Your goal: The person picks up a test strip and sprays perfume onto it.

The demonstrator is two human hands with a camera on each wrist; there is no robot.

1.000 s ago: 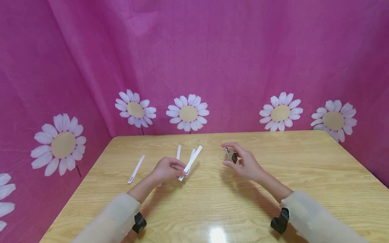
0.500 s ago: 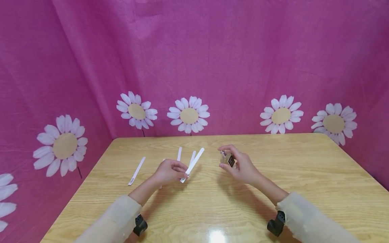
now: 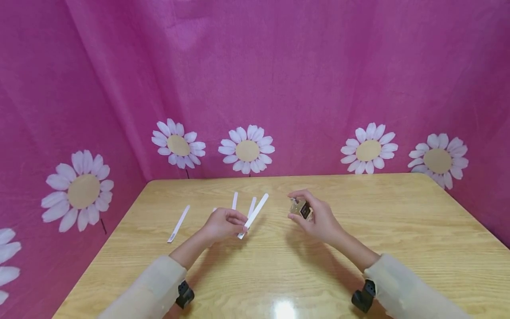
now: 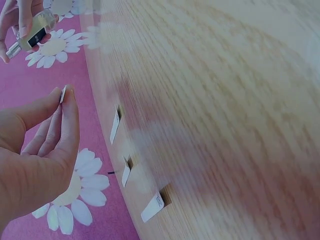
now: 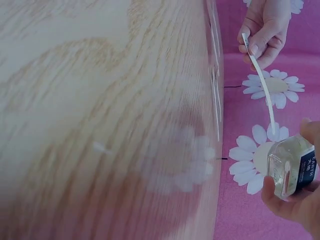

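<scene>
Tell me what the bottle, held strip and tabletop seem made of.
Bottle: probably glass, clear and glossy; light shows through it.
Held strip: likely white matte card, being thin; plastic possible.
Tabletop: wood or laminate, lightly glossy; grain and glare show.

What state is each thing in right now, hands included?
Clear square glass bottle with dark label: held tilted, fill level unclear
Right hand: gripping the bottle
Thin white paper-like strip: pinched at its near end
Left hand: pinching that strip
Leftmost white strip: lying unheld, printed end nearest the person
Other white strips: lying partly hidden
Pale wood-grain table: shiny, reflecting light
Pink daisy-patterned curtain: hanging behind
</scene>
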